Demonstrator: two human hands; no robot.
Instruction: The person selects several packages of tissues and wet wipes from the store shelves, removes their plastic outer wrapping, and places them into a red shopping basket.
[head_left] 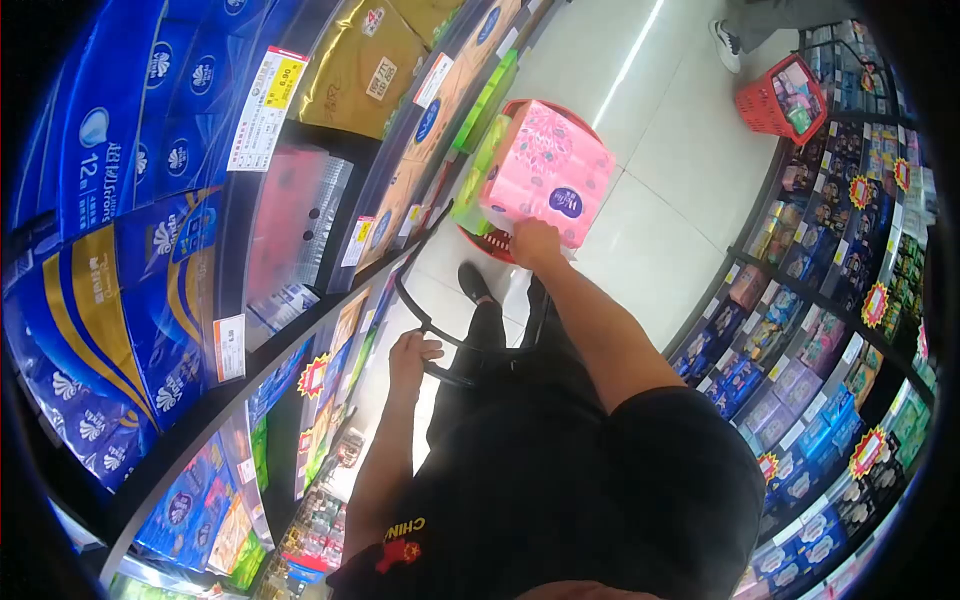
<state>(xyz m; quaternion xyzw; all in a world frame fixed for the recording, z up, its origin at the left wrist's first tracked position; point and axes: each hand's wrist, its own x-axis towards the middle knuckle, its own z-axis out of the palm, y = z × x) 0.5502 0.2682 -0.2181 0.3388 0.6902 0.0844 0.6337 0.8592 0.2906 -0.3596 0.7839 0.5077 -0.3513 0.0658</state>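
A pink plastic-wrapped pack of tissues (545,165) lies tilted across the top of a red shopping basket (507,252). My right hand (535,243) is closed on the near edge of that pack, its fingertips partly out of sight. Green packaging (484,180) shows in the basket beside the pink pack. A long black handle (408,297) reaches from the basket toward me. At the handle's near end, my left hand (408,360) has its fingers curled round it.
Shelves of blue tissue packs (95,330) rise close on my left, with price tags (268,108) along their edges. Another red basket (785,100) with goods stands across the tiled aisle (660,200), near a person's shoe (724,45). Stocked shelves (800,340) line the right.
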